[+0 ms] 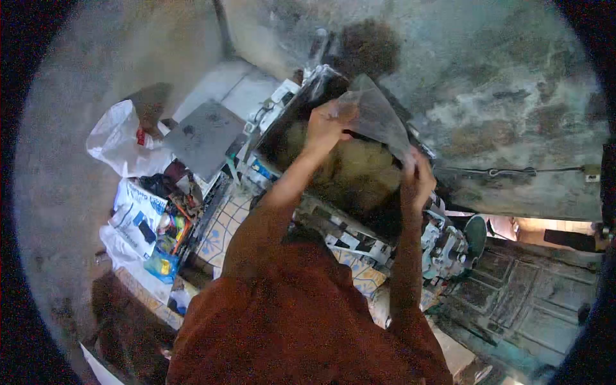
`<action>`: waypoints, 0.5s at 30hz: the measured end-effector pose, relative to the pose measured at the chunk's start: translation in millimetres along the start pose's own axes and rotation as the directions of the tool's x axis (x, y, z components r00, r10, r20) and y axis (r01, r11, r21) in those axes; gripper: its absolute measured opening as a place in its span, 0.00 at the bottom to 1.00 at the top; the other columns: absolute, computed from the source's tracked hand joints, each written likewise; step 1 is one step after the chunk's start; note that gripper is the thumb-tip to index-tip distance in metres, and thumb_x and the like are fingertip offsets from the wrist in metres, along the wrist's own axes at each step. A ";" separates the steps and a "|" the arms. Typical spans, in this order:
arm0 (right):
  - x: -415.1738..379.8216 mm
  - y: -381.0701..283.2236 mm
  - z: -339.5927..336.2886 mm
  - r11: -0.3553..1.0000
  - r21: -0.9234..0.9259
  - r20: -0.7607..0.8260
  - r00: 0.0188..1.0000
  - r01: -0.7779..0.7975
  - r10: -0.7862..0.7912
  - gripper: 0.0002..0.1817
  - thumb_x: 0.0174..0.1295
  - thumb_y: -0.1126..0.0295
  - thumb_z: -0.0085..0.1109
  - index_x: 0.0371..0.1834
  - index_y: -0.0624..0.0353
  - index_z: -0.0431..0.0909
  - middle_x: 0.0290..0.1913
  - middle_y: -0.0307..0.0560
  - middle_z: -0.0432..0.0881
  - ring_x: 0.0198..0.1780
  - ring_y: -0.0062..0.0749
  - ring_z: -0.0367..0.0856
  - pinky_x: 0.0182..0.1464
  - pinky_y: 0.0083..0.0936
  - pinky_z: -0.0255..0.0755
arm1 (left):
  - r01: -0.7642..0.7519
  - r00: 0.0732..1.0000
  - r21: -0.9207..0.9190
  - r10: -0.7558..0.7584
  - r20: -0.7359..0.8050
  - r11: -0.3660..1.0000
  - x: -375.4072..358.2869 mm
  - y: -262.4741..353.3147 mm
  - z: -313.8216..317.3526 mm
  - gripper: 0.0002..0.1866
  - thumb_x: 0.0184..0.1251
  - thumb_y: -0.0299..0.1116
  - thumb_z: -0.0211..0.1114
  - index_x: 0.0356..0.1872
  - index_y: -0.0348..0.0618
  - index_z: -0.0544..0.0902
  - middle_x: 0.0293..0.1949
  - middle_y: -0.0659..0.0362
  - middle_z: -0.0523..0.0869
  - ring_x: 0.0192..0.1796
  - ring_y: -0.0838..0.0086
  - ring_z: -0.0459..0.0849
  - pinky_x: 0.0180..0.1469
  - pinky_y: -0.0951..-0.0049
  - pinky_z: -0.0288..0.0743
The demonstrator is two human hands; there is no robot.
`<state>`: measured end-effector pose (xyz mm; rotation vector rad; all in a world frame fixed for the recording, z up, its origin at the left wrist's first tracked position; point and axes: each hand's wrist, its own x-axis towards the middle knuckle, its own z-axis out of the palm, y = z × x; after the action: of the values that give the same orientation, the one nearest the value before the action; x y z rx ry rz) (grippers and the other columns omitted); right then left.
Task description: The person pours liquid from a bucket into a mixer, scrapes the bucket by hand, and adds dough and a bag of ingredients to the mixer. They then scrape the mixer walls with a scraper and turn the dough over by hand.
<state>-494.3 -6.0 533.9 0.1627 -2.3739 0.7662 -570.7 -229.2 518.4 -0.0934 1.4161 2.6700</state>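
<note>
Stretched between my two hands is a thin, see-through sheet [377, 114], pale grey and pointed at its top corner. My left hand [328, 130] pinches its left side, fingers closed. At its lower right corner, the fingers of my right hand [419, 178] are closed on it. The sheet is tilted and overlaps a dark-walled square tub [289, 122] below. Inside the tub shows a murky yellow-brown surface [359, 173], partly covered in this view by the sheet and my left hand.
Left of the tub lies a flat grey board [204, 138], near a white plastic bag [119, 144]. A crate of mixed odds and ends [176, 218] stands below. Stained walls rise behind; a bucket [475, 236] and wooden panelled door [513, 289] are at right.
</note>
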 end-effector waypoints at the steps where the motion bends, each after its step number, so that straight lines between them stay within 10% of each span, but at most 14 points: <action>1: -21.7 42.5 11.2 0.993 -0.120 0.141 0.990 0.000 0.017 0.10 0.66 0.71 0.54 0.46 0.61 0.80 0.41 0.52 0.84 0.38 0.41 0.83 0.44 0.32 0.76 | 0.061 0.998 0.298 -0.054 -0.033 0.952 4.3 -4.2 -8.3 0.16 0.64 0.40 0.68 0.47 0.42 0.83 0.39 0.57 0.87 0.42 0.73 0.86 0.33 0.73 0.80; 4: -67.4 130.0 40.3 0.877 -0.479 0.514 0.817 0.022 0.261 0.12 0.67 0.69 0.52 0.48 0.62 0.78 0.40 0.52 0.83 0.36 0.44 0.82 0.42 0.35 0.76 | -0.058 0.994 0.658 0.108 -0.036 0.751 15.7 -57.7 -34.3 0.17 0.58 0.46 0.72 0.36 0.40 0.86 0.32 0.54 0.88 0.39 0.67 0.87 0.36 0.68 0.79; 5: -68.2 97.1 34.3 0.956 0.012 0.260 0.924 -0.292 0.279 0.14 0.66 0.62 0.54 0.47 0.60 0.79 0.40 0.50 0.83 0.36 0.42 0.82 0.40 0.35 0.76 | -0.161 0.981 0.624 0.195 0.014 0.765 14.6 -68.3 -36.3 0.18 0.58 0.47 0.71 0.36 0.41 0.86 0.32 0.54 0.88 0.38 0.66 0.87 0.37 0.66 0.78; 6: -64.4 64.1 27.1 0.732 0.555 0.065 0.897 -0.396 0.437 0.18 0.65 0.54 0.55 0.46 0.57 0.80 0.39 0.48 0.83 0.36 0.41 0.81 0.38 0.34 0.76 | -0.247 0.961 0.590 0.271 0.049 0.769 13.0 -87.3 -42.7 0.18 0.57 0.48 0.71 0.37 0.43 0.85 0.32 0.54 0.87 0.37 0.65 0.86 0.39 0.65 0.78; 8: -42.9 22.4 4.0 0.936 -0.259 0.220 0.929 -0.239 0.298 0.17 0.67 0.62 0.53 0.53 0.61 0.77 0.44 0.58 0.82 0.42 0.47 0.82 0.45 0.40 0.75 | -0.596 0.604 0.768 0.761 0.237 0.234 39.9 -167.7 -62.6 0.19 0.58 0.47 0.70 0.41 0.44 0.83 0.35 0.54 0.86 0.38 0.64 0.85 0.41 0.64 0.77; 10: -59.1 109.9 37.5 0.983 -0.166 0.187 0.981 0.077 -0.046 0.24 0.65 0.57 0.56 0.60 0.59 0.73 0.45 0.58 0.82 0.44 0.48 0.82 0.46 0.40 0.74 | -0.145 0.988 0.715 0.143 0.063 0.684 -15.9 -61.6 -24.0 0.24 0.57 0.48 0.71 0.47 0.40 0.80 0.39 0.51 0.84 0.43 0.60 0.83 0.46 0.63 0.77; 15: -42.7 36.5 40.9 0.935 0.195 0.644 0.758 -0.296 0.105 0.36 0.62 0.50 0.60 0.70 0.57 0.63 0.54 0.55 0.80 0.52 0.44 0.80 0.52 0.38 0.73 | -0.485 0.860 0.624 0.465 0.211 0.613 -61.8 -107.3 -63.9 0.42 0.54 0.55 0.71 0.65 0.41 0.67 0.63 0.47 0.72 0.62 0.53 0.74 0.63 0.58 0.67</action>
<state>-492.8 -2.1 464.6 0.3277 -2.9270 1.3365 -495.3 -227.1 401.2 0.4533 2.5914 2.2607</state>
